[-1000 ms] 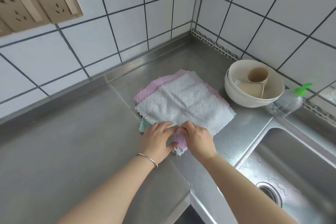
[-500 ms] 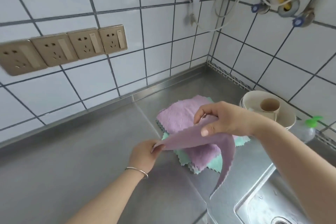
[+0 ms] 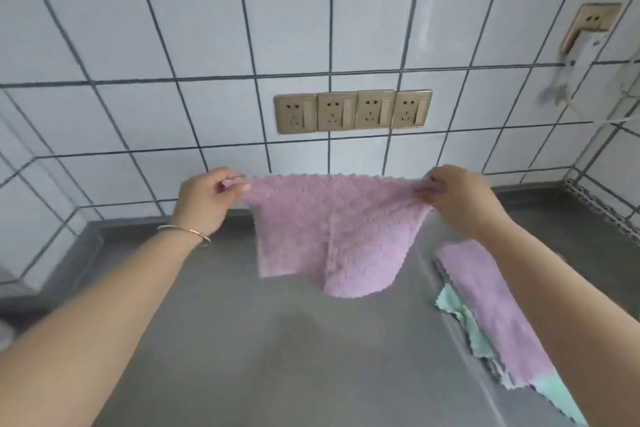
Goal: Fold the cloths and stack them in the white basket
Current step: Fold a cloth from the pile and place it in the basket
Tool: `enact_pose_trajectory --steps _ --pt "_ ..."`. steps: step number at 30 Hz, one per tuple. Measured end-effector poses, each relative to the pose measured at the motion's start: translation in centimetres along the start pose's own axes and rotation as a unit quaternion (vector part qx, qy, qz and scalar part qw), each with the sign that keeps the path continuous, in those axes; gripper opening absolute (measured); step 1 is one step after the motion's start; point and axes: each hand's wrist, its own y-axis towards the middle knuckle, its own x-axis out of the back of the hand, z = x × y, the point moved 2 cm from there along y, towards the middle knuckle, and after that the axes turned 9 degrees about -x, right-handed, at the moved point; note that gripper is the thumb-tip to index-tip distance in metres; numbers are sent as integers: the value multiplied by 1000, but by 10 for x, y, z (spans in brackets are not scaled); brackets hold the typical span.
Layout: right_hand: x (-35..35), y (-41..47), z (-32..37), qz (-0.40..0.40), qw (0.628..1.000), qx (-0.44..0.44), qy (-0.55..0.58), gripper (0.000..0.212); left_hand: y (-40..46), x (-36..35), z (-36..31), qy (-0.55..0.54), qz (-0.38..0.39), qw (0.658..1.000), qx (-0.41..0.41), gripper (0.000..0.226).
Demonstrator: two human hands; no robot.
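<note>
while both hands' fingers pinch its top corners, the pink cloth point(image 3: 332, 232) hangs stretched left-right.

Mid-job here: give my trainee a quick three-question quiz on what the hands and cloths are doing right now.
1. True or false: the pink cloth lies flat on the steel counter.
2. Which hands have a grip on it? A) left hand only B) right hand only C) both
3. Fill in: the cloth pile lies under the person's ____ forearm.

Key: 1 false, it hangs from its top corners. 2 C. 3 right.
</note>
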Motion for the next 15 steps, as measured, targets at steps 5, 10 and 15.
enact_pose_trajectory --steps 5,10,15 --pt "-51 -31 16 -20 996 56 65 9 -62 42 33 -1 61 998 31 23" --pt "-138 -89 -18 86 995 43 18 16 -159 28 92 83 223 965 107 27" --pt "-205 -154 -55 252 965 9 -67 36 -250 -8 130 82 353 923 128 23"
